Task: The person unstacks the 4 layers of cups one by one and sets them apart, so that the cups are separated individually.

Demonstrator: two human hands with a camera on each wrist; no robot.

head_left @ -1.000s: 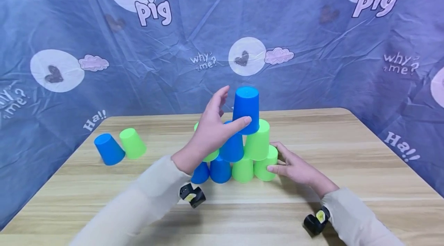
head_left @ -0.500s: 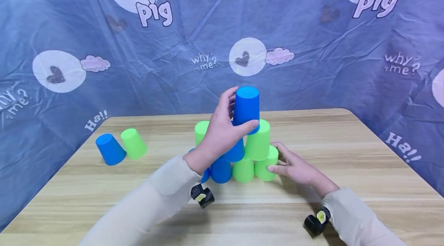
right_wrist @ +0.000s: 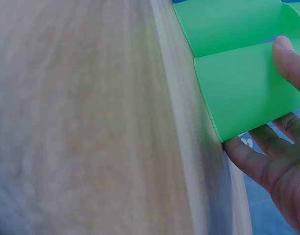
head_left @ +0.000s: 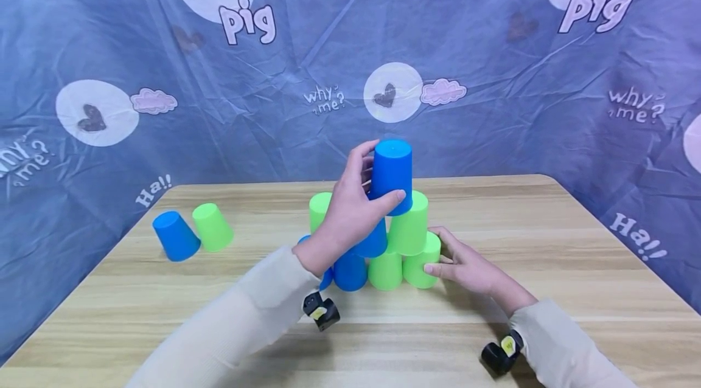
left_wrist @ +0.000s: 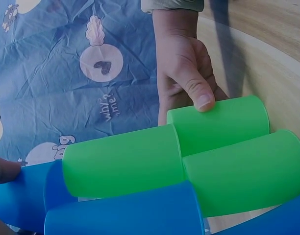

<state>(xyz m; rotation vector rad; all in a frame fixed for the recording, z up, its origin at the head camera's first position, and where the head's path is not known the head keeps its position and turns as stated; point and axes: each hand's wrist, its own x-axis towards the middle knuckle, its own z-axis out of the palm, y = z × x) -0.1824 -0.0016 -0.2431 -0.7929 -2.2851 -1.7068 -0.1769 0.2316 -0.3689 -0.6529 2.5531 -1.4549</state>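
A pyramid of upside-down plastic cups stands on the wooden table. In the head view my left hand [head_left: 353, 208] grips the blue cup [head_left: 392, 172] at its top, thumb in front and fingers behind. That cup overlaps a blue cup [head_left: 374, 239] and a green cup [head_left: 411, 224] of the middle row. At the lower right my right hand [head_left: 470, 265] holds the end green cup [head_left: 418, 267] of the bottom row, its thumb on the near side. The right wrist view shows this green cup [right_wrist: 248, 93] between thumb and fingers. My left hand partly hides the left cups.
A tilted blue cup [head_left: 176, 237] and a tilted green cup [head_left: 212, 228] sit together on the left of the table [head_left: 263, 199]. Behind the table hangs a blue printed cloth [head_left: 306, 29]. Each wrist wears a small black camera.
My left hand has moved right onto the top blue cup and closed its fingers round it. The right hand stays at the end green cup. The head view has shifted slightly.
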